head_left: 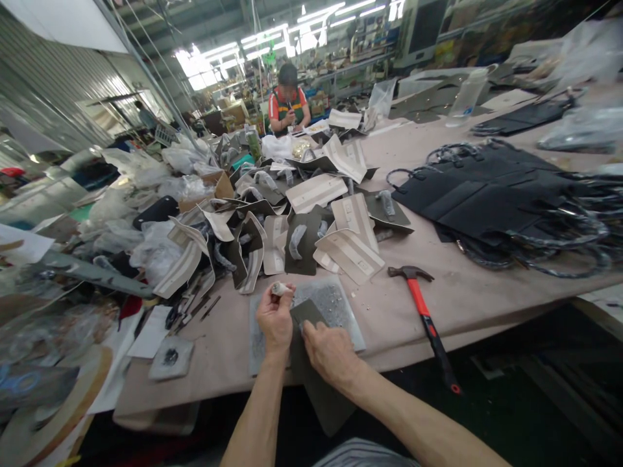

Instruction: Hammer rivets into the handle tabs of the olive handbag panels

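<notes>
"The left hand [275,324] is closed round a small white tube [279,289]; and the right?"

"The right hand [331,348] bends its fingers over the dark panel [320,397]; whether they pinch it, one cannot tell."

"How does the panel lie?"

"Under the right hand, the nearer one, just right of the left wrist, its long axis running from the gray board [257,337] toward the striped shirt [361,455]."

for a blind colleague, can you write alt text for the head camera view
A person's left hand holds a small whitish cylinder, while the right hand holds a flat dark panel partly over a gray board on a cluttered table. A hammer lies to the right, with black bag-like pieces beyond.
</notes>
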The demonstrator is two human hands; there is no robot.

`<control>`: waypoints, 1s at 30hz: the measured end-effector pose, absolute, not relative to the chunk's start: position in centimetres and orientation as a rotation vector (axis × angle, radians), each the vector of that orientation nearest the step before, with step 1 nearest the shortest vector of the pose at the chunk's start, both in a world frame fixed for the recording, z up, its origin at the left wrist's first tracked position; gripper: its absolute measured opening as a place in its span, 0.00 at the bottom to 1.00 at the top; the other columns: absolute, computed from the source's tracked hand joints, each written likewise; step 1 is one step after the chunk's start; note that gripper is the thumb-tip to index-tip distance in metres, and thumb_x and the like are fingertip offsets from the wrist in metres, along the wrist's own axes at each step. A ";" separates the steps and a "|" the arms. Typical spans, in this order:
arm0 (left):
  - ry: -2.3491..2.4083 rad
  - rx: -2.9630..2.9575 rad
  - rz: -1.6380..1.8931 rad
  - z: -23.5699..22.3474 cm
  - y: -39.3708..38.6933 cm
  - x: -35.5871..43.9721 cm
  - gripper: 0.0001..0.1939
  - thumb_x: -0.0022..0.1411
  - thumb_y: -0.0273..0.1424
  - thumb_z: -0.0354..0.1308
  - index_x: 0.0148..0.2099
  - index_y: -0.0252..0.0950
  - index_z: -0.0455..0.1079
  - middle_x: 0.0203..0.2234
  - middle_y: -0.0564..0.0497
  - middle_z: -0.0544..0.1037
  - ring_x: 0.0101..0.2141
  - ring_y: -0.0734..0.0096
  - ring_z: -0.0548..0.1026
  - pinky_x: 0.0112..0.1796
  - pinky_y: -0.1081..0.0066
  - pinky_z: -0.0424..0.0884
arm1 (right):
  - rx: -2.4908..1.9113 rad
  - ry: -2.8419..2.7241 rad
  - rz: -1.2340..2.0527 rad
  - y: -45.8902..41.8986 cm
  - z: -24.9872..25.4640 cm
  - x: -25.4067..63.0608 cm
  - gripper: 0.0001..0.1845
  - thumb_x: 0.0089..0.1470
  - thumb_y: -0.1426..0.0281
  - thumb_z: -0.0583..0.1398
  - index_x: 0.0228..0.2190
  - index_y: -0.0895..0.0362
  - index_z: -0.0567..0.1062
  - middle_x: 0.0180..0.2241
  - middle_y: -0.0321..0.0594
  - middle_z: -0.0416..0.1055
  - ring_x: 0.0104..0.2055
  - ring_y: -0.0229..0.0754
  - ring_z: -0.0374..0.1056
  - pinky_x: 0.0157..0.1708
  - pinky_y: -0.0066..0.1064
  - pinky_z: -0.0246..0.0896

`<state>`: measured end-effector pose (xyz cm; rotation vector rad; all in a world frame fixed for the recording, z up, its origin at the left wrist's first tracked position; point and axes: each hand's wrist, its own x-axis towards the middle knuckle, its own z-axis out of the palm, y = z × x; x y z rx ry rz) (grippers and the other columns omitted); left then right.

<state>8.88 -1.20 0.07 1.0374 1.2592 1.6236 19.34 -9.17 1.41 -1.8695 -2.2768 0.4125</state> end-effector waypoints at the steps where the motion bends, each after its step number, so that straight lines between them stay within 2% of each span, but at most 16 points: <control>1: 1.278 1.056 1.615 0.2 -1.2 8.2 0.18 0.55 0.37 0.69 0.45 0.34 0.74 0.37 0.47 0.83 0.36 0.66 0.82 0.42 0.67 0.78 | -1.872 -2.296 0.416 -8.9 1.3 18.9 0.12 0.67 0.69 0.50 0.43 0.54 0.73 0.33 0.43 0.76 0.31 0.45 0.75 0.25 0.29 0.53; 5: 1.322 1.087 1.582 -0.1 -1.3 7.2 0.18 0.56 0.37 0.69 0.45 0.34 0.74 0.36 0.47 0.83 0.36 0.66 0.82 0.42 0.68 0.78 | -2.017 -2.229 0.371 -7.7 0.9 21.7 0.13 0.67 0.72 0.49 0.40 0.56 0.73 0.32 0.46 0.76 0.31 0.46 0.75 0.25 0.29 0.51; 9: 1.316 1.061 1.528 -0.9 -1.4 8.4 0.16 0.55 0.36 0.69 0.44 0.34 0.75 0.35 0.48 0.83 0.35 0.67 0.81 0.42 0.69 0.77 | -2.387 -1.881 0.182 -7.0 2.3 28.4 0.13 0.67 0.68 0.51 0.40 0.55 0.75 0.28 0.45 0.76 0.29 0.46 0.74 0.23 0.31 0.45; 13: 1.253 1.061 1.518 -0.7 -0.9 9.6 0.14 0.56 0.36 0.69 0.42 0.35 0.75 0.35 0.48 0.83 0.36 0.67 0.81 0.41 0.70 0.77 | -2.317 -1.723 0.052 -7.3 3.3 29.8 0.13 0.67 0.63 0.54 0.44 0.53 0.76 0.28 0.42 0.77 0.28 0.44 0.72 0.25 0.32 0.44; 17: 1.128 1.076 1.486 -0.6 0.0 10.5 0.16 0.57 0.36 0.68 0.46 0.36 0.74 0.37 0.48 0.83 0.37 0.66 0.82 0.43 0.68 0.77 | -2.159 -1.872 0.238 -7.5 1.5 25.1 0.12 0.67 0.66 0.53 0.42 0.54 0.76 0.32 0.41 0.78 0.30 0.42 0.73 0.25 0.32 0.43; 20: 1.029 1.040 1.364 -1.6 0.8 11.7 0.19 0.55 0.37 0.70 0.47 0.36 0.73 0.37 0.47 0.83 0.37 0.65 0.82 0.44 0.66 0.77 | -2.206 -1.900 0.422 -7.0 -0.5 22.6 0.11 0.68 0.67 0.52 0.42 0.54 0.74 0.31 0.41 0.78 0.31 0.44 0.74 0.25 0.32 0.43; 26: 0.987 1.060 1.154 -5.2 1.2 13.5 0.17 0.56 0.38 0.69 0.43 0.34 0.72 0.36 0.45 0.83 0.38 0.62 0.82 0.44 0.65 0.77 | -2.197 -1.832 0.657 -7.2 -1.5 23.2 0.14 0.68 0.62 0.53 0.49 0.56 0.70 0.34 0.45 0.79 0.36 0.49 0.76 0.30 0.32 0.54; 30: 0.965 1.076 1.146 -6.1 1.3 13.3 0.15 0.57 0.37 0.68 0.42 0.33 0.71 0.34 0.45 0.82 0.36 0.63 0.82 0.44 0.64 0.77 | -2.026 -1.945 0.762 -8.5 -1.5 24.1 0.24 0.66 0.60 0.55 0.57 0.61 0.64 0.41 0.51 0.78 0.42 0.53 0.76 0.36 0.35 0.61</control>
